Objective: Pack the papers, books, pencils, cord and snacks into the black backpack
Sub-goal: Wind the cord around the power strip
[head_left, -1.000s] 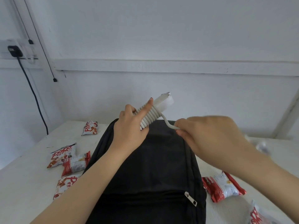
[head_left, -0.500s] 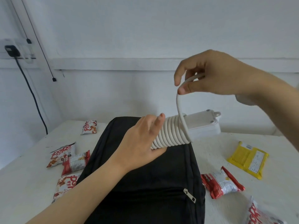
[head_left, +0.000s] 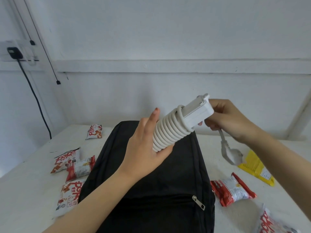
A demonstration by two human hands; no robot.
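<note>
The white cord (head_left: 168, 133), wound in tight coils around a white extension block (head_left: 196, 111), is held above the black backpack (head_left: 151, 190) by the left hand (head_left: 144, 148), with thumb and fingers clasped around the coils. The loose end of the cord is pinched by the right hand (head_left: 230, 120) just beside the block, and the plug (head_left: 230, 153) (blurred) hangs below. The backpack is laid flat on the white table (head_left: 25, 190). A red snack packet (head_left: 233, 190) and a yellow snack packet (head_left: 255, 167) are seen at its right.
</note>
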